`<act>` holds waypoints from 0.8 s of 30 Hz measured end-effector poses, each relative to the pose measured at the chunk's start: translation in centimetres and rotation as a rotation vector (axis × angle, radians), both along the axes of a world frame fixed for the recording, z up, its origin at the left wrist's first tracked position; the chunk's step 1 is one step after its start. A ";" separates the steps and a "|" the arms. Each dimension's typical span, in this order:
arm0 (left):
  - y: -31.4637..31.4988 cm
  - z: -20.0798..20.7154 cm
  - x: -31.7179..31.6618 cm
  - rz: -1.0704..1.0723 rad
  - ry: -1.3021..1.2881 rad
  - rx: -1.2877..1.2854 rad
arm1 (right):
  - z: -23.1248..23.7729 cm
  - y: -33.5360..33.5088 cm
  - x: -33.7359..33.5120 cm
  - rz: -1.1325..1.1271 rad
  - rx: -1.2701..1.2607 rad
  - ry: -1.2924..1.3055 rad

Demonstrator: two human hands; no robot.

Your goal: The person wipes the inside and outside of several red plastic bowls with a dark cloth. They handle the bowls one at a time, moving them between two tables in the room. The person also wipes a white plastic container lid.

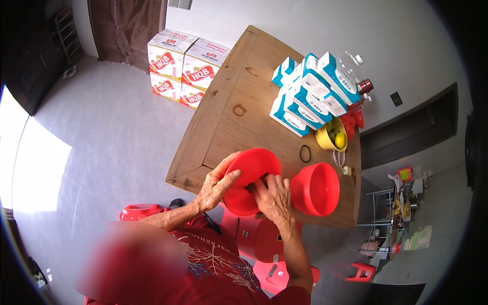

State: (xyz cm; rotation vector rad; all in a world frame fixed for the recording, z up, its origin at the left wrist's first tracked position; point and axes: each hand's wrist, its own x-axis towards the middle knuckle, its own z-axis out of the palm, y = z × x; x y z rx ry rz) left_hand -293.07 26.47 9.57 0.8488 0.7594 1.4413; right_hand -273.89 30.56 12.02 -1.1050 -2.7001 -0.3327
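My left hand (214, 189) grips a red plastic bowl (255, 163) by its left rim, thumb on top, close to the table's front edge. Lower down, more red surface (239, 201) shows; I cannot tell whether it is a second bowl or part of the same one. The curled fingers of my right hand (275, 199) reach in at the bowl, next to some dark bits (250, 187); what they hold, if anything, is hidden. Just right of that hand a ribbed red stack of bowls (323, 189) stands on the wooden table (218, 137), its opening facing up.
Farther back on the table are several blue-and-white tissue packs (310, 96), a yellow bowl of fruit (325, 138), a black loop (305, 153) and a white charger with cable (346, 171). Cartons (183, 71) stand beyond the table's left edge. Red stools (274, 272) are below.
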 end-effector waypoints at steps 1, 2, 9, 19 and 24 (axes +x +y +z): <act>0.1 0.2 0.1 -0.022 0.013 -0.015 | 0.0 0.6 0.4 -0.066 0.099 -0.016; 0.2 0.0 0.4 -0.025 0.001 -0.028 | 0.1 0.9 0.3 -0.149 0.138 0.082; 0.9 -0.3 0.9 -0.020 -0.153 -0.180 | 3.3 1.2 -5.5 -0.116 0.045 0.685; 0.4 -0.9 0.2 -0.055 -0.099 -0.063 | 0.0 2.4 -2.1 -0.299 0.103 -0.067; 0.6 -0.9 -0.4 0.064 0.010 0.034 | 0.6 -1.5 -1.2 -0.324 -0.187 -0.069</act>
